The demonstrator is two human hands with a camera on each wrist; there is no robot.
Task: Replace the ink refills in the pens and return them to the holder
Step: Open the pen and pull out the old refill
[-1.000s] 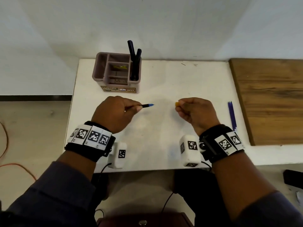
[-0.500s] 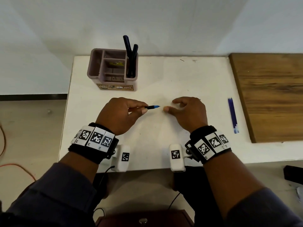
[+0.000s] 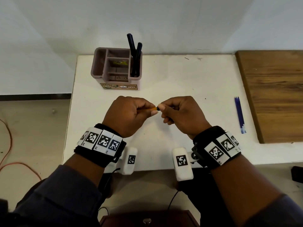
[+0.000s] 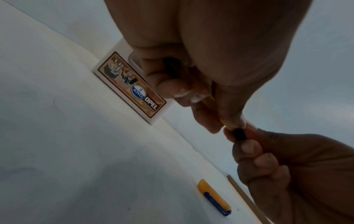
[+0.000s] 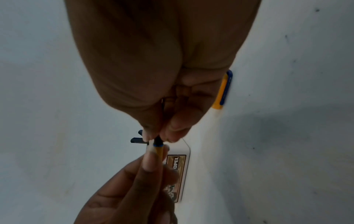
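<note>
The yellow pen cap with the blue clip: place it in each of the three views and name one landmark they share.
Head: not visible; the hands cover that patch of table.
Left wrist: yellow pen cap lies on the white table, lower right, below the right hand.
Right wrist: cap at upper right, partly behind the right hand.
Shared landmark: the holder's OPEL label.

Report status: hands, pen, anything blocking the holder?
Left hand grips the yellow pen barrel; right hand pinches its dark tip end. Pen cap lies on the table. Holder unobstructed, two pens inside.
</note>
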